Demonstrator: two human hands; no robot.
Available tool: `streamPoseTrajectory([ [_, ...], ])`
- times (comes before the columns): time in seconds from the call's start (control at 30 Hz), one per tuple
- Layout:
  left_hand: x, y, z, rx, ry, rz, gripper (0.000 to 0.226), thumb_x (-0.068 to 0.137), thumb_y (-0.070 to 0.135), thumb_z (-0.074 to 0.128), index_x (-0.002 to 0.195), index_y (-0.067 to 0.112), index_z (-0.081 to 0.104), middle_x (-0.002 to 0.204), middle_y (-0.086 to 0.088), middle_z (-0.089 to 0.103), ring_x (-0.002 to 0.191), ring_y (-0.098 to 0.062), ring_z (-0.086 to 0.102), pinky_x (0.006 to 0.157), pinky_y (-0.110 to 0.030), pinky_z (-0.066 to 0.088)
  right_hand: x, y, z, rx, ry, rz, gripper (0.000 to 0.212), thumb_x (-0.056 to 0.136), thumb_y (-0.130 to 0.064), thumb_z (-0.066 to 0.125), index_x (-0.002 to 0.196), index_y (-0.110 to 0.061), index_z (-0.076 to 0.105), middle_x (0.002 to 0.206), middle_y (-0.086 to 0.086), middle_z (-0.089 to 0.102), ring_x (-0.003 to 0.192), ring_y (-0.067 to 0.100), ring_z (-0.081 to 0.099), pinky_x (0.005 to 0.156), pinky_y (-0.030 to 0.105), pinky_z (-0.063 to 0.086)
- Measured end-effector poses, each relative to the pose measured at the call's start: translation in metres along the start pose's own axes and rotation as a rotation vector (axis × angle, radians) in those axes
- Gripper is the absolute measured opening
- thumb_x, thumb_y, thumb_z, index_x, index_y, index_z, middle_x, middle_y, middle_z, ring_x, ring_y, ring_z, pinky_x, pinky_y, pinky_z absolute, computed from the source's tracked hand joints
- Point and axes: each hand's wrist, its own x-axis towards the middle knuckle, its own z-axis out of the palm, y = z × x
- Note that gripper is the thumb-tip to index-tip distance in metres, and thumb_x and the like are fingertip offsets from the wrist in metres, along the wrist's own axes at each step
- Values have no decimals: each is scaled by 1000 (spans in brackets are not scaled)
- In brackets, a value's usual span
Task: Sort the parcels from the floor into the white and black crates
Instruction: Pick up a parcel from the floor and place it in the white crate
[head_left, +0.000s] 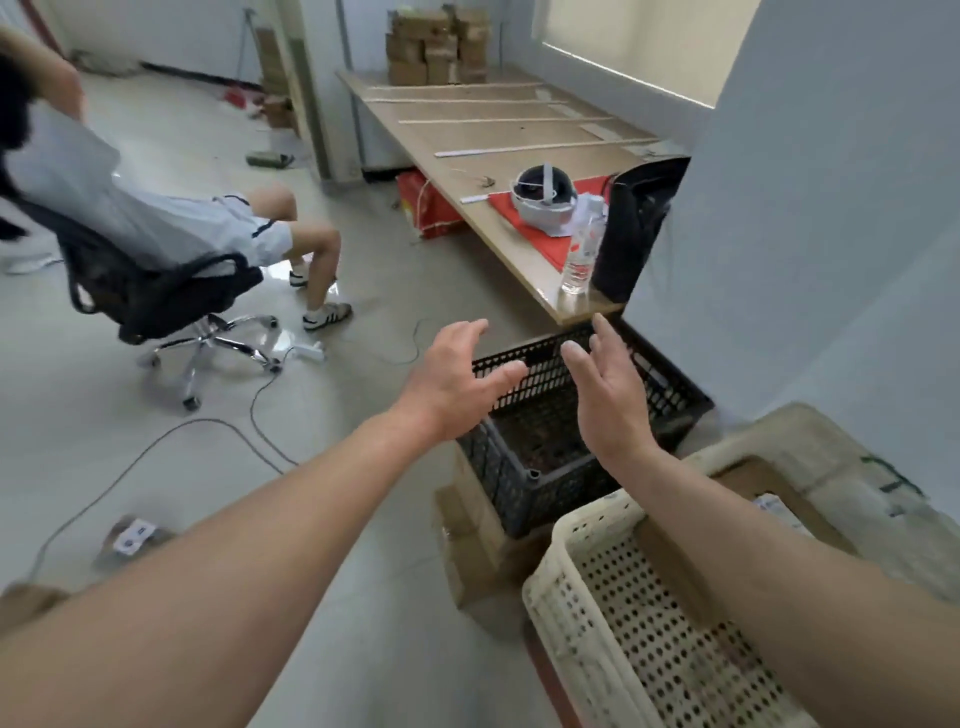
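Note:
Both my arms reach forward over the black crate (524, 486), which sits on the floor under the end of the table. My left hand (457, 379) hovers above the crate's left rim, fingers spread and holding nothing. My right hand (605, 389) is held edge-on above the crate's middle, fingers straight, also holding nothing. The white perforated crate (597, 597) stands at the lower right under my right forearm; a brown parcel (748, 480) shows inside it. A small parcel (132, 538) with a white label lies on the floor at the lower left. Flat brown cardboard (467, 530) leans against the black crate's near side.
A person sits in a black wheeled office chair (171, 306) at the left. Cables (260, 410) run across the floor. A long wooden table (498, 145) carries a helmet (543, 200), a water bottle (584, 249), a black bag (636, 223) and stacked boxes (439, 47).

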Motion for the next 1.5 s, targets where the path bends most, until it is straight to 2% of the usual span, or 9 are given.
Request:
streamPoseTrajectory([
  [0.23, -120, -131, -133, 40, 222, -263, 69, 93, 51, 63, 150, 17, 42, 154, -3, 40, 141, -17, 40, 113, -30, 31, -51, -57, 173, 9, -299, -66, 99, 76, -75, 51, 160, -27, 32, 164, -1, 36, 150, 9, 32, 125, 43, 27],
  [0.33, -182, -182, -185, 37, 325, -386, 65, 95, 47, 63, 149, 18, 42, 153, -3, 41, 139, -18, 41, 108, -28, 32, -90, -86, 249, 40, -435, -95, 87, 84, -66, 57, 159, -28, 33, 163, 0, 38, 149, 10, 35, 124, 43, 29],
  [0.47, -271, -240, -237, 36, 444, -540, 71, 95, 52, 59, 154, 19, 36, 158, -4, 36, 143, -20, 38, 115, -34, 31, -144, -122, 341, 58, -605, -146, 78, 90, -56, 59, 159, -30, 35, 162, -1, 40, 147, 10, 37, 124, 41, 30],
  [0.63, -390, -284, -283, 44, 619, -754, 74, 95, 54, 57, 156, 19, 32, 162, -1, 31, 146, -18, 34, 117, -33, 28, -218, -160, 435, 96, -864, -208, 66, 103, -39, 58, 161, -24, 31, 165, -2, 34, 146, 5, 34, 115, 22, 27],
  [0.77, -476, -294, -301, 42, 769, -925, 74, 95, 56, 56, 156, 21, 32, 162, -1, 30, 145, -20, 37, 117, -34, 29, -280, -182, 489, 115, -1083, -232, 65, 104, -39, 55, 162, -26, 29, 165, -2, 33, 150, 9, 33, 114, 22, 26],
  [0.97, -571, -276, -292, 4, 1022, -1149, 72, 95, 52, 59, 155, 22, 33, 161, 2, 30, 146, -18, 34, 112, -28, 26, -353, -198, 534, 163, -1389, -260, 70, 99, -49, 58, 160, -34, 30, 166, -1, 32, 151, 9, 30, 123, 35, 26],
  [1.07, -604, -263, -279, -8, 1111, -1247, 72, 95, 52, 59, 155, 22, 34, 160, 1, 32, 144, -17, 35, 105, -23, 25, -383, -204, 541, 163, -1506, -297, 73, 96, -52, 58, 161, -34, 29, 166, 1, 31, 151, 9, 30, 121, 33, 27],
  [1.2, -635, -244, -258, 1, 1206, -1326, 73, 95, 52, 60, 154, 17, 37, 159, -5, 35, 144, -22, 36, 110, -26, 27, -414, -204, 546, 148, -1617, -349, 71, 99, -49, 58, 161, -34, 28, 166, 0, 31, 152, 13, 31, 123, 36, 26],
  [1.5, -692, -228, -219, -17, 1297, -1481, 66, 96, 50, 59, 152, 22, 40, 157, -5, 38, 138, -26, 43, 102, -31, 33, -481, -195, 552, 77, -1774, -383, 66, 102, -45, 56, 161, -35, 28, 166, -5, 30, 151, 11, 31, 112, 25, 25],
])
